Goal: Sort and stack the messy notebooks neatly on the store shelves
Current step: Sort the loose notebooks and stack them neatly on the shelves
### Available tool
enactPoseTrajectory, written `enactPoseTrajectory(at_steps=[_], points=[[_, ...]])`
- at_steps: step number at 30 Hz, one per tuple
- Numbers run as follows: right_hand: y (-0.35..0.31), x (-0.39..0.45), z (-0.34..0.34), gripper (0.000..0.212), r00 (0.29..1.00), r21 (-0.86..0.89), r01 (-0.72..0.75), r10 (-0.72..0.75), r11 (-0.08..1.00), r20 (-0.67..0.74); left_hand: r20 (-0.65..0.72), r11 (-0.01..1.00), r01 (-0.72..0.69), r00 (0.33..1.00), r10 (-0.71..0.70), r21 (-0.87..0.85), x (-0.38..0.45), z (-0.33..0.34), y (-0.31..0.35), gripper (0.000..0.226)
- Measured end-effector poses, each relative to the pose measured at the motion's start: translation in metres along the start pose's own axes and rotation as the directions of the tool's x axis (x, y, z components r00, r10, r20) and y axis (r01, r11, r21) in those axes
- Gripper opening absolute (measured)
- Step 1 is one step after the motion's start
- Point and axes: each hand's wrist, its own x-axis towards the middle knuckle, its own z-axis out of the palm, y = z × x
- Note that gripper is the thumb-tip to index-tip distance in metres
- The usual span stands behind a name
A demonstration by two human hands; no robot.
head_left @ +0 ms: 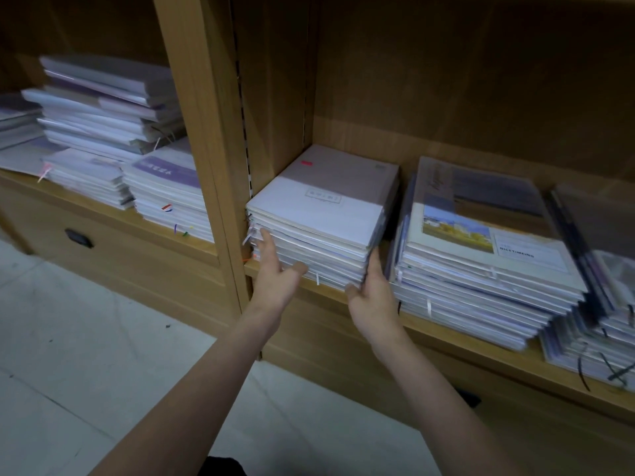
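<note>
A stack of notebooks (323,207) with a white and beige top cover sits on the wooden shelf (464,341), tight against the upright post. My left hand (276,273) lies flat against the stack's front left side, fingers stretched out. My right hand (372,290) presses on the stack's front right corner, fingers reaching up its right side. Neither hand holds anything. To the right stands a taller notebook stack (481,255) with a landscape photo on its cover.
The wooden post (209,139) divides two shelf bays. The left bay holds uneven piles of purple and white notebooks (106,108). More dark-covered notebooks (598,286) lean at the far right. A drawer with a black handle (79,238) sits below, above the pale tiled floor.
</note>
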Motion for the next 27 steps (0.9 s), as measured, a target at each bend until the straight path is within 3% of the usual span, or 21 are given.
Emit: enactPoseTrajectory(at_steps=[5,10,17,22,25,27], points=[[0.016,-0.001,0.002,0.076,0.999,0.198,-0.043,0.039,0.979,0.022,0.022,0.999,0.012,1.0,-0.011,-0.038,-0.003,0.001,-0.001,0.084],[0.033,-0.009,0.013,0.073,0.992,0.318,-0.125,0.109,0.94,0.069,0.113,0.951,0.177,0.982,-0.152,-0.256,-0.009,0.01,-0.012,0.085],[0.041,0.001,0.02,0.073,0.993,0.23,-0.116,0.114,0.966,0.022,0.165,0.91,0.22,0.971,-0.171,-0.353,-0.01,0.021,-0.014,0.086],[0.039,0.008,0.018,0.069,0.996,0.116,-0.077,0.072,0.99,0.049,0.141,0.938,0.187,0.978,-0.152,-0.291,-0.008,0.026,-0.021,0.09],[0.037,0.007,0.007,0.067,0.991,0.004,-0.082,0.081,0.997,0.105,0.12,0.967,0.141,0.986,-0.117,-0.211,-0.009,0.025,-0.019,0.079],[0.028,0.002,0.002,0.064,0.998,-0.084,-0.034,0.038,0.996,0.048,-0.006,0.996,0.069,0.998,-0.069,-0.051,-0.013,0.015,-0.015,0.067]])
